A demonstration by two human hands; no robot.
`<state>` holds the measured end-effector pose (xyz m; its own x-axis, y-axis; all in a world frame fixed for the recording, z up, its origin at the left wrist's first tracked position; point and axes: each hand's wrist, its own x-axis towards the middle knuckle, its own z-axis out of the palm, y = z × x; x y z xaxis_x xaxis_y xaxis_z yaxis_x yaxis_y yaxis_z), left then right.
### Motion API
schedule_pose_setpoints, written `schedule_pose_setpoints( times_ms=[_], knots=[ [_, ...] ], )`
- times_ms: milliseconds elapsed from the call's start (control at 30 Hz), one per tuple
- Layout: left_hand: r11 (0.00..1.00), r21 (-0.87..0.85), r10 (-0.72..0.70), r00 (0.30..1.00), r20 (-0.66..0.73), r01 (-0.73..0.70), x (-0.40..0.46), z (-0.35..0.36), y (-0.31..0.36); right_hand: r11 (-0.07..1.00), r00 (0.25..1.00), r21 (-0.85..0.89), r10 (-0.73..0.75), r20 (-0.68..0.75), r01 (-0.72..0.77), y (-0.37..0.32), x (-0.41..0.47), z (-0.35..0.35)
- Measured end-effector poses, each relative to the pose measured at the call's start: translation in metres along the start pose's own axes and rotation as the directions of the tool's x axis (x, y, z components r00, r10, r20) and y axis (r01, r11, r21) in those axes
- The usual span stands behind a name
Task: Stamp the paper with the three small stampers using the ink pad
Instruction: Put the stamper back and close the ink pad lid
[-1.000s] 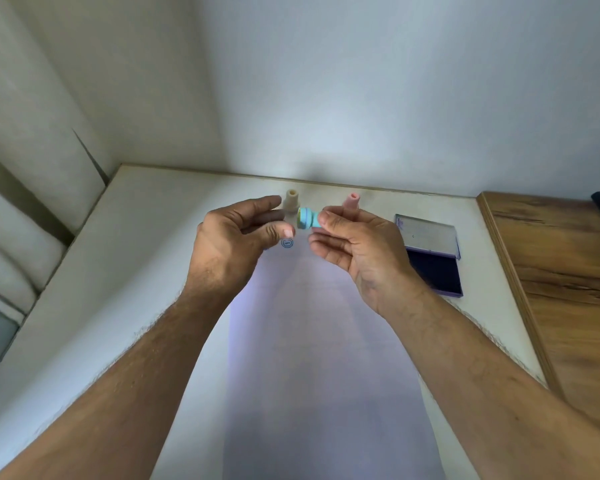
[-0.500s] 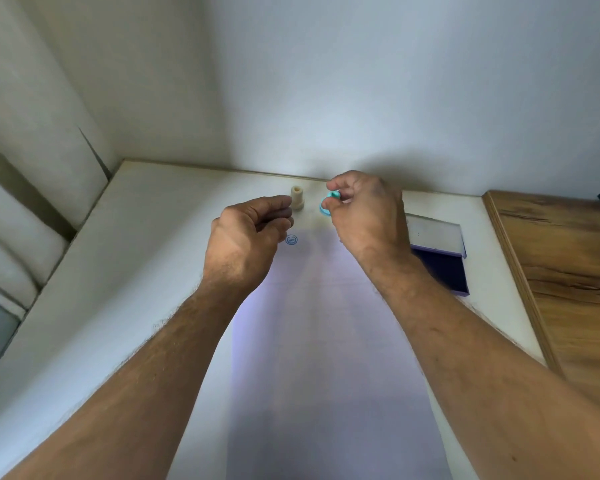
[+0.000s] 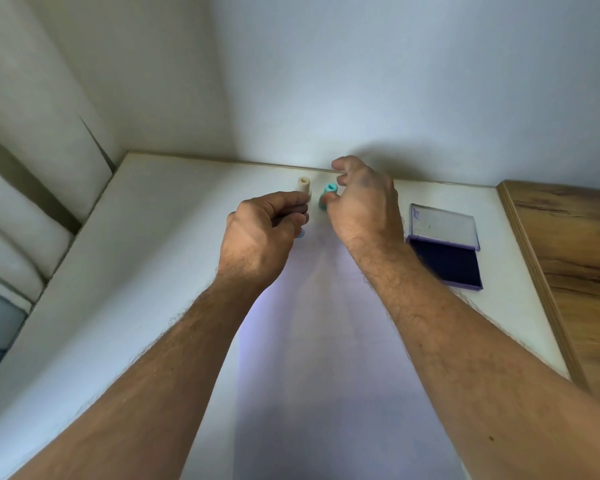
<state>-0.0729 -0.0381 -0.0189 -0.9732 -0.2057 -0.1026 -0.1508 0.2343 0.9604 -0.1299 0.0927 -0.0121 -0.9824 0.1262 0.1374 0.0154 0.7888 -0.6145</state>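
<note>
At the far end of the paper (image 3: 326, 341), the teal stamper (image 3: 326, 196) is standing upright with the right hand (image 3: 361, 209) touching its side, fingers curling loosely (a firm grip cannot be told). At its nine o'clock the cream stamper (image 3: 304, 186) is standing just beside. The left hand (image 3: 260, 237) is hovering with fingers curled, hiding a blue stamped mark (image 3: 300, 233) in part. At three o'clock the open ink pad (image 3: 445, 251) is lying on the white table (image 3: 118, 289).

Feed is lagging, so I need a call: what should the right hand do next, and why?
Probably let go of the teal stamper and draw back: it stands by the cream stamper, the right hand touches it, and one print shows on the paper.
</note>
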Motion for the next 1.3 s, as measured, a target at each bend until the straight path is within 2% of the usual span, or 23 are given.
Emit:
schedule_pose_setpoints(
  times_ms=[200,300,467,633,733,867,967,1100,1300],
  knots=[
    [1.000,0.007,-0.004,1.000,-0.010,0.004,-0.010,0.016,0.013,0.998,0.988,0.067,0.024,-0.154,-0.013,0.013,-0.016,-0.034],
    [0.999,0.033,0.011,0.999,0.041,-0.012,-0.021,0.037,0.021,0.999,0.991,0.015,0.030,-0.134,-0.029,0.029,-0.025,-0.054],
    [0.965,0.233,0.081,0.983,0.166,-0.119,-0.038,0.063,0.026,0.990,0.987,-0.109,0.071,-0.146,-0.087,0.067,-0.027,-0.080],
    [0.848,0.466,0.184,0.965,0.188,-0.253,-0.049,0.084,0.035,0.965,0.990,-0.230,0.105,-0.098,-0.125,0.108,-0.008,-0.091],
    [0.749,0.594,0.183,0.953,0.241,-0.294,-0.051,0.096,0.034,0.962,0.997,-0.264,0.073,-0.013,-0.073,0.121,0.004,-0.091],
    [0.631,0.687,0.210,0.932,0.296,-0.360,-0.051,0.110,0.027,0.919,0.994,-0.392,0.003,0.106,0.039,0.127,0.011,-0.083],
    [0.557,0.725,0.258,0.914,0.312,-0.405,-0.052,0.117,0.022,0.908,0.995,-0.416,-0.011,0.104,0.054,0.130,0.016,-0.081],
    [0.486,0.759,0.351,0.892,0.285,-0.434,-0.056,0.124,0.015,0.930,0.997,-0.365,-0.009,0.073,0.035,0.132,0.021,-0.082],
    [0.484,0.748,0.388,0.877,0.283,-0.455,-0.054,0.129,0.010,0.948,1.000,-0.317,-0.003,0.010,0.006,0.131,0.020,-0.079]
  ],
)
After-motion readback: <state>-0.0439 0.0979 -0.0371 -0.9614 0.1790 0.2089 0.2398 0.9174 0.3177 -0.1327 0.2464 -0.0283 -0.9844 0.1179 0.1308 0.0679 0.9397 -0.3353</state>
